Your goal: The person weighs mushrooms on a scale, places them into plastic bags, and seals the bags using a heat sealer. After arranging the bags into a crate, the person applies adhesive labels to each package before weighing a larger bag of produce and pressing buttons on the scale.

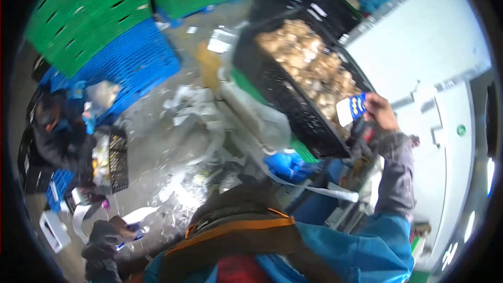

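The right hand (pixel 381 112), right of centre, is pinching a blue-and-white packet (pixel 351 109) by its edge, fingers clamping together on it; the packet is showing in front of the lower right end of a big black bin (pixel 283 91). Brown lumpy contents (pixel 306 55) are filling the bin, too blurred to name. At the lower left, the left hand (pixel 121 227) is bending beside a small blue-and-white item (pixel 137 231); whether its fingers are closing on it cannot be told.

Crumpled clear plastic (pixel 254 112) is lying along the bin's left side, cluttering the floor (pixel 152 152) between the hands. A blue bundle (pixel 291 166) is sitting below the bin. At the left edge, another person (pixel 60 131) is leaning by a filled black crate (pixel 119 160), while green crates (pixel 94 15) are standing above a blue pallet (pixel 139 57) at the upper left.
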A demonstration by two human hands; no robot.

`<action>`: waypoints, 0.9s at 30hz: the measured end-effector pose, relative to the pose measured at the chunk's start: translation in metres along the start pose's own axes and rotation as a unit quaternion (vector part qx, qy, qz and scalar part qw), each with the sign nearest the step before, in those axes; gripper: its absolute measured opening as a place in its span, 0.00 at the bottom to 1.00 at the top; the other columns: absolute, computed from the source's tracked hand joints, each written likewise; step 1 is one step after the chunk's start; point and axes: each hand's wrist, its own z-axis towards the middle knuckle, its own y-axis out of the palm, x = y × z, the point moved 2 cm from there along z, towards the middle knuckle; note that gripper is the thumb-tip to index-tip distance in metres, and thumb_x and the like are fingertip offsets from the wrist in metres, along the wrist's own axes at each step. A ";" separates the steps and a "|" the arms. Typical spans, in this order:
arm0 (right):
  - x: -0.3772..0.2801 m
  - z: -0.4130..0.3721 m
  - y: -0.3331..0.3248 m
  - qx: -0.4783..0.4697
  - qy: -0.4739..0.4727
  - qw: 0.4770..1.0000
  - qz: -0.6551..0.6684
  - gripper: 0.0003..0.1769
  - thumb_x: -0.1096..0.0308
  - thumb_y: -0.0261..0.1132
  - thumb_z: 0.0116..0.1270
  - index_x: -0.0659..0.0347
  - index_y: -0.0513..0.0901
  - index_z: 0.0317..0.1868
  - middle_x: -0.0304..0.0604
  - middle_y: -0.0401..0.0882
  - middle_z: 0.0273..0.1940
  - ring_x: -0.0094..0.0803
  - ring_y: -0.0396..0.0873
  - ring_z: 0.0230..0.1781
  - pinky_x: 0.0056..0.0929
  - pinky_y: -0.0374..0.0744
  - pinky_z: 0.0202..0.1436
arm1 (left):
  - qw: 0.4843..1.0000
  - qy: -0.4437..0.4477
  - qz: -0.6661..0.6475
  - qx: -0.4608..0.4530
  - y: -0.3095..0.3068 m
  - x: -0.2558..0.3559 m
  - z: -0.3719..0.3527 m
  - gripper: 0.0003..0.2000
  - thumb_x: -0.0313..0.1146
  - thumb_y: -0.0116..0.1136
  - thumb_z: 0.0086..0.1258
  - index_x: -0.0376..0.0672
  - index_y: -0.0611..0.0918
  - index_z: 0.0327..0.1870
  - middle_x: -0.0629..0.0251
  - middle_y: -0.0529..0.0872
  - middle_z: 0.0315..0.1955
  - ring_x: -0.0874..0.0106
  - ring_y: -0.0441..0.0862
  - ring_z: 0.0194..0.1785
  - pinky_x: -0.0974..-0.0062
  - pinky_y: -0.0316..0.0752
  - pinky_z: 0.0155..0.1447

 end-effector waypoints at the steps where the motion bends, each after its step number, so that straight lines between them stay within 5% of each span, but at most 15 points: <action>1: -0.003 -0.003 -0.013 0.019 0.028 0.999 -0.018 0.04 0.75 0.56 0.67 0.60 0.77 0.41 0.33 0.76 0.26 0.19 0.73 0.22 0.18 0.74 0.26 | 1.000 0.030 0.003 -0.002 0.013 0.028 0.018 0.18 0.45 0.72 0.49 0.39 0.86 0.33 0.60 0.86 0.27 0.73 0.82 0.31 0.73 0.76 0.39; 6: 0.035 0.025 -0.050 -0.037 0.060 0.996 -0.049 0.04 0.73 0.58 0.67 0.60 0.78 0.41 0.32 0.76 0.28 0.19 0.74 0.22 0.20 0.76 0.26 | 0.989 0.112 -0.094 -0.009 0.058 0.195 0.064 0.12 0.38 0.70 0.54 0.37 0.86 0.31 0.65 0.85 0.22 0.79 0.79 0.25 0.77 0.74 0.32; 9: 0.080 0.046 -0.060 -0.100 0.091 0.988 -0.073 0.04 0.74 0.58 0.67 0.61 0.77 0.41 0.32 0.75 0.28 0.19 0.74 0.23 0.20 0.75 0.26 | 0.984 0.161 -0.043 -0.066 0.062 0.250 0.078 0.10 0.34 0.69 0.55 0.37 0.86 0.32 0.66 0.86 0.23 0.80 0.80 0.25 0.77 0.74 0.31; 14: 0.134 0.071 -0.052 -0.189 0.108 0.974 -0.059 0.03 0.75 0.59 0.65 0.62 0.77 0.39 0.33 0.74 0.27 0.19 0.73 0.22 0.20 0.73 0.24 | 0.982 0.110 -0.152 -0.005 0.060 0.327 0.090 0.10 0.31 0.68 0.56 0.34 0.86 0.35 0.65 0.86 0.24 0.78 0.82 0.27 0.78 0.76 0.33; 16: 0.144 0.077 -0.047 -0.211 0.108 0.969 -0.071 0.03 0.75 0.59 0.65 0.62 0.77 0.39 0.34 0.75 0.26 0.19 0.73 0.22 0.21 0.73 0.23 | 0.991 0.124 -0.047 -0.008 0.052 0.350 0.102 0.10 0.30 0.68 0.56 0.33 0.85 0.35 0.64 0.86 0.25 0.78 0.82 0.27 0.79 0.76 0.34; 19: 0.152 0.078 -0.042 -0.202 0.132 0.969 -0.057 0.05 0.75 0.61 0.63 0.63 0.78 0.40 0.36 0.77 0.27 0.21 0.75 0.24 0.23 0.75 0.26 | 0.990 0.130 -0.055 -0.005 0.044 0.378 0.111 0.10 0.30 0.68 0.57 0.33 0.85 0.35 0.65 0.86 0.24 0.79 0.81 0.27 0.79 0.76 0.33; 22: 0.170 0.083 -0.038 -0.170 0.077 0.978 -0.091 0.09 0.76 0.63 0.59 0.64 0.79 0.40 0.42 0.80 0.30 0.27 0.77 0.26 0.26 0.77 0.31 | 0.989 0.116 -0.093 -0.024 0.034 0.395 0.121 0.09 0.29 0.68 0.57 0.32 0.85 0.34 0.66 0.86 0.22 0.79 0.80 0.25 0.78 0.75 0.31; 24: 0.174 0.084 -0.033 -0.150 -0.042 0.972 -0.176 0.12 0.76 0.65 0.54 0.64 0.79 0.41 0.49 0.82 0.32 0.36 0.80 0.30 0.31 0.77 0.37 | 0.989 0.127 -0.075 -0.027 0.025 0.405 0.130 0.10 0.32 0.68 0.57 0.33 0.85 0.33 0.65 0.85 0.21 0.79 0.80 0.24 0.77 0.75 0.31; 27: 0.161 0.073 -0.022 -0.116 0.008 0.965 -0.237 0.15 0.76 0.66 0.51 0.63 0.79 0.42 0.53 0.79 0.38 0.45 0.80 0.35 0.35 0.77 0.40 | 0.986 0.163 0.025 -0.027 0.010 0.420 0.146 0.11 0.36 0.68 0.56 0.35 0.86 0.31 0.63 0.86 0.21 0.80 0.80 0.24 0.79 0.74 0.30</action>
